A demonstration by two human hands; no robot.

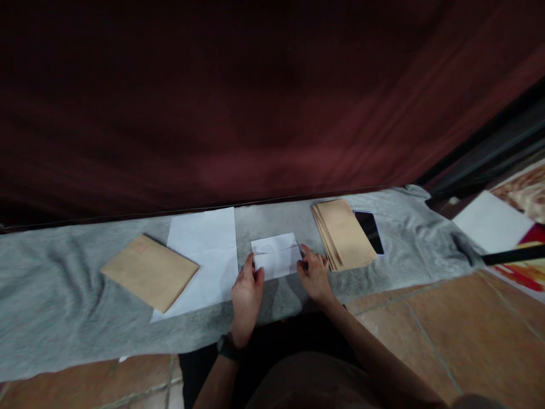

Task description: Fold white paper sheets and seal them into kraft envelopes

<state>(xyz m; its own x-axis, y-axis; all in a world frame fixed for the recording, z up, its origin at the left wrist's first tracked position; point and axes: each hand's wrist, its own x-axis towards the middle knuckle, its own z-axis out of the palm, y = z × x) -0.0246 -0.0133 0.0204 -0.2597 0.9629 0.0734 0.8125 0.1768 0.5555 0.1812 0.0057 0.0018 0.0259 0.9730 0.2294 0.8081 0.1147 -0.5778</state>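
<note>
A: Where's the folded white paper (276, 254)?
B: Mid grey cloth (63, 295), between white sheets (206, 250) and envelope stack (344, 233). My left hand (247, 292) and right hand (314, 275) pin its near corners, fingers flat, gripping nothing.
A: Tip?
B: I'd align edges, then crease outward.

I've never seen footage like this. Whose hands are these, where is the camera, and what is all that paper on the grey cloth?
The single picture comes from a camera worn on a person's head, looking down at their own bare hands; no machine is involved. The left hand and right hand press on the two ends of a folded white paper lying on a grey cloth. To the left lie white sheets with a brown envelope on them. To the right sits a stack of brown envelopes beside a dark phone. A dark red curtain hangs behind.
</note>
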